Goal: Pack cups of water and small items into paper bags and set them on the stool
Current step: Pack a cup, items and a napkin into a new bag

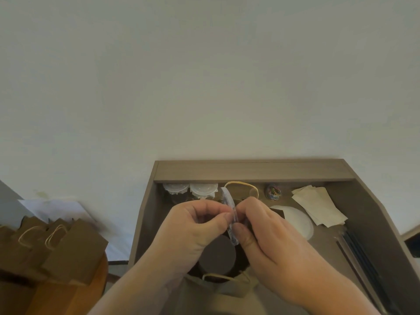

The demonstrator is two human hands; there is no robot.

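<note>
A brown paper bag (218, 286) stands open on the desk (150, 214) in front of me, its cord handle (241, 186) arching at the far side. Inside it stands a dark cup (217, 255). Over the bag, my left hand (193, 226) and my right hand (270, 233) both pinch a thin clear plastic piece (230, 210), seen edge-on; it looks like a lid. Two lidded clear cups (189, 189) stand at the desk's back. On the wooden stool (75, 294) at the left stand several packed brown bags (54, 242).
A ball of coloured rubber bands (273, 191), a stack of napkins (318, 206) and a white round disc (297, 221) lie on the desk's right part. Dark straws (361, 262) lie along its right edge. A raised ledge (250, 172) runs along the back, against the wall.
</note>
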